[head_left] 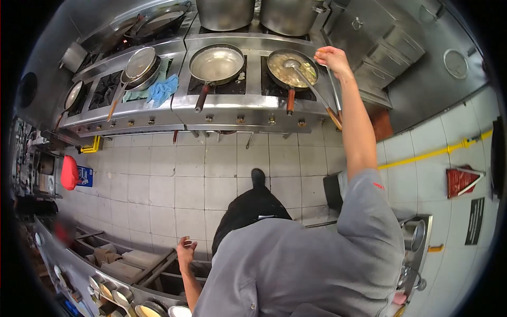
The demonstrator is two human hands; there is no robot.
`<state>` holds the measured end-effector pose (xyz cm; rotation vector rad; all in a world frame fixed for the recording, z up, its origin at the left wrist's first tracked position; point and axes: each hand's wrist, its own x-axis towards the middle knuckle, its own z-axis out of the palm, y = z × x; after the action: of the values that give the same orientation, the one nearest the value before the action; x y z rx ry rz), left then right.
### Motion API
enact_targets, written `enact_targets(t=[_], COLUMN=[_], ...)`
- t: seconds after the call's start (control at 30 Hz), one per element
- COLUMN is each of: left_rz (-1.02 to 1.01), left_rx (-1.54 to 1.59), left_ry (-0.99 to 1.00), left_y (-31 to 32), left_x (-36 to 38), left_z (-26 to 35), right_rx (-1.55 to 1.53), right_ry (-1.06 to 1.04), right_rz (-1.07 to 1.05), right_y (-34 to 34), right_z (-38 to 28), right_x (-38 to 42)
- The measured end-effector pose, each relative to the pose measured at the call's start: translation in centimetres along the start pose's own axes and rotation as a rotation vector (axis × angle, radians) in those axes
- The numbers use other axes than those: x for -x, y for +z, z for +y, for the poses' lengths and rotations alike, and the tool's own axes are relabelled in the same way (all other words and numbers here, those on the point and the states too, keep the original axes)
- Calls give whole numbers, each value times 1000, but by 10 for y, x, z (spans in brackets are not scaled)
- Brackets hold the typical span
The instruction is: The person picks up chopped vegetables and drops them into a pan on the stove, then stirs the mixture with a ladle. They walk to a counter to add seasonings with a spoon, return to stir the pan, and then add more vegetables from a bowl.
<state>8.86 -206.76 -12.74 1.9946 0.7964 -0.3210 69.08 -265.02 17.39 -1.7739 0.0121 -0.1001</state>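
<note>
My right hand [332, 57] is stretched out at the right edge of a frying pan [292, 98], its fingertips pinched together; what they hold, if anything, is too small to tell. The pan sits on a burner and contains a brothy food [282, 63] with pale and green pieces. A metal ladle [291, 64] rests in it, its wooden handle leaning out over the stove's front edge. To the left is a second pan [216, 62], its inside shiny and without visible pieces of food. My left hand [186, 249] hangs low beside the counter compartments, fingers apart, holding nothing.
Two large pots [225, 15] stand behind the pans. A blue cloth [162, 91] and a pan with a strainer [140, 62] lie on the left stove. Behind me, the counter [171, 260] holds containers. A steel cabinet [369, 47] stands at right.
</note>
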Motion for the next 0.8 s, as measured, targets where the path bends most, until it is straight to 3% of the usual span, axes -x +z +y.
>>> enact_targets(t=[0.07,0.13,0.2,0.27,0.33,0.43,0.5,0.57,0.63,0.73,0.77,0.8], left_rz=[66,89,83,-16,-57,-118,-159,-187,-195,-268,-317,-346], left_rx=[7,159,362,193,122,96,54,19,-28,-34,-83,-129], left_ry=[-73,-67,-65,-303,-317,-324,-233,-229,-196,-108,-72,-39], left_y=[4,36,55,65,83,102,106,98,94,85,84,82], left_x=[2,-2,2,30,34,19,10,-12,-40,-64,-85,-103], left_z=[1,-57,-87,-1,9,11,21,44,56,104,93,82], right_rx=[86,422,630,717,680,543,767,771,558,710,648,691], right_ry=[-20,50,-112,-193,-191,-134,-447,-447,-154,165,201,59], right_rz=[-1,12,128,230,318,305,80,21,106,135,80,188], right_y=[16,33,44,52,57,59,56,46,25,-23,-43,-62], right_z=[40,77,97,101,72,110,177,174,141,107,102,112], right_x=[-56,-92,-117,-128,-121,-136,-133,-115,-88,-20,17,60])
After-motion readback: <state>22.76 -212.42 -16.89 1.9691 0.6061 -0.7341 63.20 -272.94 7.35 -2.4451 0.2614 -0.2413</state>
